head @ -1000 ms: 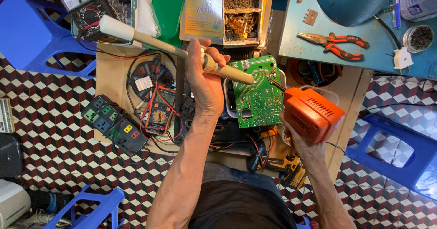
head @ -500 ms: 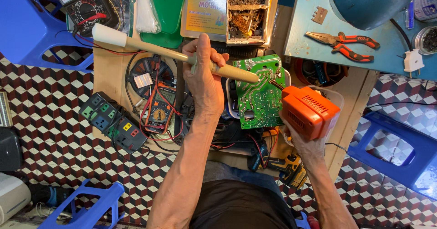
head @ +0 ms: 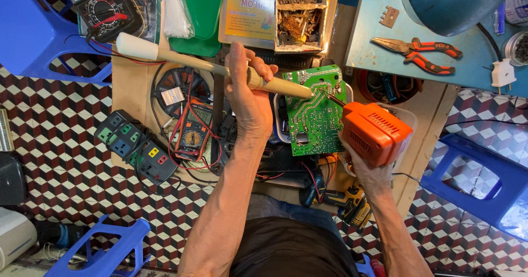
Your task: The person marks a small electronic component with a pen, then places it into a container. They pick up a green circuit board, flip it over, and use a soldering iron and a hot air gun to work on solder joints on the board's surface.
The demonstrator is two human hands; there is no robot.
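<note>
While left hand grip wraps cream plastic tube, right hand grip clasps boxy orange tool, glossy green board.

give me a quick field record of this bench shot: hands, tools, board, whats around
left hand: gripping a long cream tool, its tip at the board's top edge
right hand: holding an orange soldering gun, its tip meeting the cream tool's tip
green circuit board: solder side up, between the hands
left of board: digital multimeter with red and black leads; power strip
upper right: red-handled pliers on blue table
floor: checkered tiles, blue stool
</note>
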